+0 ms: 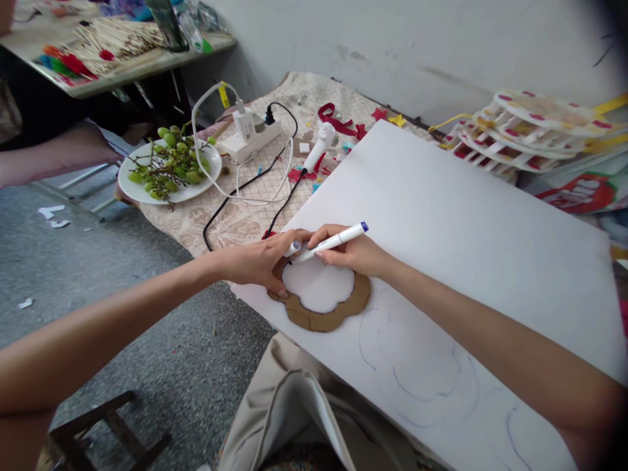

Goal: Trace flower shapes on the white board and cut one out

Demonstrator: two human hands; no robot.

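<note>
A brown cardboard ring (pixel 318 320) with a wavy outline lies on a large white board (pixel 441 196). My left hand (pixel 265 260) steadies the ring, thumb on its left side and fingers at its far side. A white marker cap (pixel 293 248) sits between the fingers of that hand. In my right hand (pixel 356 252) is a white marker (pixel 339 239) with a blue end, tilted, its tip by the ring's inner edge near my left fingers. Faint blue curves (pixel 426 392) are drawn on the board's near part.
Left of the board are a glue gun (pixel 320 147), a power strip (pixel 252 139) with cables and a plate (pixel 128 186) of green grapes. A tiered white stand (pixel 534 134) is at the right. Sticks (pixel 118 42) cover another table; a person's arm (pixel 59 157) shows there.
</note>
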